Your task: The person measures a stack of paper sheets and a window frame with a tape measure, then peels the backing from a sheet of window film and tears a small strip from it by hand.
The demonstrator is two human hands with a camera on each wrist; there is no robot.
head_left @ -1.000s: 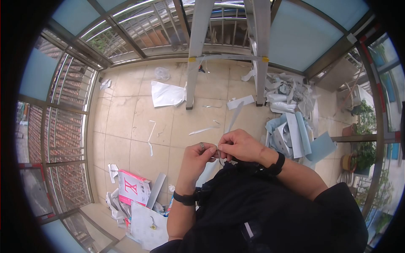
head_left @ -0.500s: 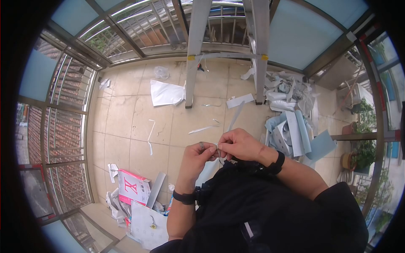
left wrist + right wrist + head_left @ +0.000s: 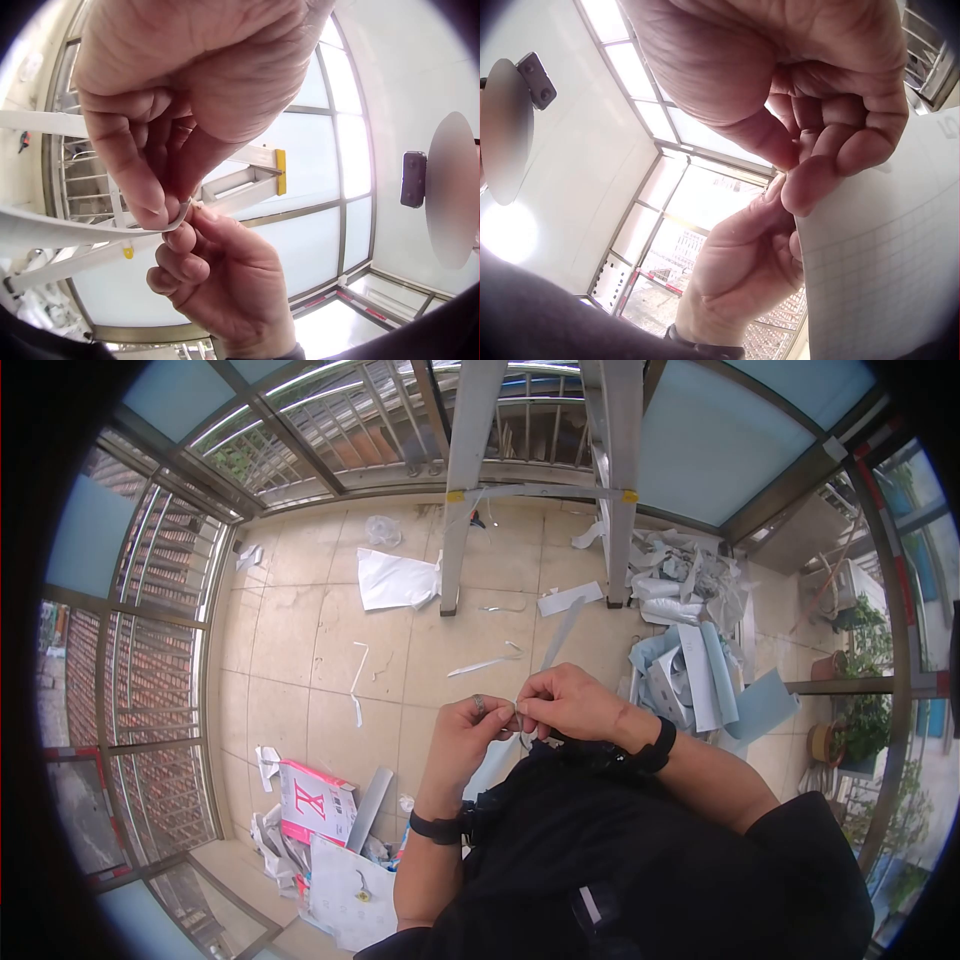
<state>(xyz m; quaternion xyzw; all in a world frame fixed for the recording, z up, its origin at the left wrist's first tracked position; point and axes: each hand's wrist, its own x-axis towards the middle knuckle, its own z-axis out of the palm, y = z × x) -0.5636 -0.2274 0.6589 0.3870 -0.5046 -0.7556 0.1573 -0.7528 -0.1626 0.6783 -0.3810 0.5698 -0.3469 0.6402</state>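
Both hands meet in front of the person's body, fingertips close together at the edge of a thin white sheet with printed grid lines. My left hand pinches this edge between thumb and fingers. From the other side my right hand pinches it right beside the left fingertips. In the left wrist view the sheet appears nearly edge-on as a curved white band, bending up where the fingers grip it. Much of the sheet is hidden by the hands in the head view.
An aluminium stepladder stands ahead on the tiled floor. Crumpled wrapping and pale-blue offcuts lie to the right. A pink-and-white box and a white board lie at lower left. Paper scraps are scattered around.
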